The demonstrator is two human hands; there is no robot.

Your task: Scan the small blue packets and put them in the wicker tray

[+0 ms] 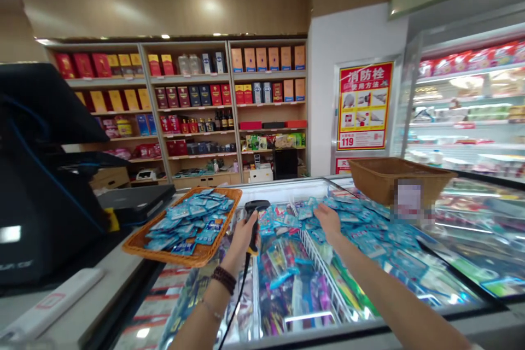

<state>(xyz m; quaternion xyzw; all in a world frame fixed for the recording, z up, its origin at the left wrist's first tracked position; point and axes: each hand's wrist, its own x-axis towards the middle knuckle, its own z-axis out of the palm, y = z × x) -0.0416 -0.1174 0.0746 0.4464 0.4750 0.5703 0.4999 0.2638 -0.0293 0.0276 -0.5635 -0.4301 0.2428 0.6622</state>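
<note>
A black corded barcode scanner (pixel 255 206) is gripped in my left hand (pixel 245 232), at the centre of the view, above the glass-topped freezer. My right hand (pixel 328 221) is at the left edge of a wide spread of small blue packets (pixel 361 225) on the glass. Its fingers are bent together at a packet; whether they grip it is too small to tell. Left of the scanner, an orange wicker tray (pixel 234 197) holds a heap of similar blue packets (pixel 192 216).
A brown basket (pixel 369 178) stands behind the packets at the right. A black terminal (pixel 45 175) and a white device (pixel 53 303) are on the left counter (pixel 118 270). The freezer (pixel 303 328) has a raised frame. Shelves of boxes line the back wall.
</note>
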